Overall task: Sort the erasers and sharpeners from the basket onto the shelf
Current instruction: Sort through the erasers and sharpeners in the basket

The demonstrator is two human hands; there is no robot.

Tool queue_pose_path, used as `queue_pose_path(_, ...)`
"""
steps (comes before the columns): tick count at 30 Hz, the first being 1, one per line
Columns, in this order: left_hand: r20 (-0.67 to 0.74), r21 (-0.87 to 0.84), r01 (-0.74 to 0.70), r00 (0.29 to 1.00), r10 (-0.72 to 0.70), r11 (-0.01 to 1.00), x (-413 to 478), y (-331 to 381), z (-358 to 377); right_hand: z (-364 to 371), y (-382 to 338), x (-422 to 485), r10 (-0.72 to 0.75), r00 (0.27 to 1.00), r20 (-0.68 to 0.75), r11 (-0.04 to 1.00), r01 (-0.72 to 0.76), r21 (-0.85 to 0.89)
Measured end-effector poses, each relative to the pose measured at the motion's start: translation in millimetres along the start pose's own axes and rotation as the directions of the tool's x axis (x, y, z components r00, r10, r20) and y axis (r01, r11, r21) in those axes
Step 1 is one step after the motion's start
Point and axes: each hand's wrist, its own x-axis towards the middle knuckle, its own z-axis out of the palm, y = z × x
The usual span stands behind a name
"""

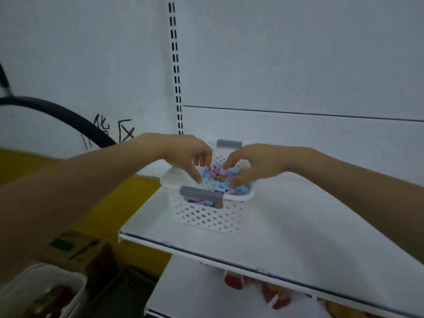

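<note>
The white perforated basket [206,214] is set on the upper white shelf [298,226], near its left end, so that its contents can be reached from above. The erasers and sharpeners [220,176], small blue and pink pieces, are heaped inside it; none is seen on the shelf. The left hand [190,157] and right hand [250,166] are lowered into the heap with fingers curled, probably to pick pieces out. Whether anything is pinched cannot be told. A slotted upright [175,65] and white back panel are seen behind, and reddish packets [275,294] on the shelf below.
</note>
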Motion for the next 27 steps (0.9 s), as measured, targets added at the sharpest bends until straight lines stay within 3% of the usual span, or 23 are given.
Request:
queue_pose_path(3,0.162,0.131,-0.061,0.986,0.039,0.990,13.2,-8.6,21.6,6.0,-10.0,26.5,0.166,0.948,0.271,0.979,-0.125,-0.160)
queue_pose_path(6,0.231,0.357,-0.129,0.972,0.046,0.925,31.7,-15.1,37.7,18.2,-19.8,44.7,0.267,0.885,0.382,0.939,-0.150,-0.309)
queue_pose_path(9,0.200,0.492,-0.174,0.976,0.084,0.853,47.8,-17.5,45.8,33.1,-24.4,59.1,0.319,0.895,0.313,0.891,-0.171,-0.420)
queue_pose_path(13,0.056,0.460,-0.128,0.992,0.116,0.879,60.0,-26.4,35.4,29.6,-10.7,71.6,0.364,0.929,0.063,0.826,-0.291,-0.482)
queue_pose_path(17,0.202,0.308,-0.157,0.975,0.097,0.938,59.0,-35.9,14.5,9.7,-5.2,69.1,0.379,0.885,0.270,0.915,-0.317,-0.249)
queue_pose_path(20,0.296,0.438,-0.210,0.952,0.081,0.874,52.7,-31.4,22.9,19.2,-18.0,65.7,0.363,0.845,0.393,0.912,-0.236,-0.334)
queue_pose_path(24,0.208,0.545,-0.179,0.975,0.075,0.819,60.9,-30.4,36.3,29.6,-14.5,77.2,0.408,0.882,0.235,0.823,-0.244,-0.513)
queue_pose_path(27,0.222,0.507,-0.140,0.975,0.028,0.850,68.0,-32.5,27.3,11.2,-5.9,78.5,0.373,0.866,0.332,0.904,-0.258,-0.342)
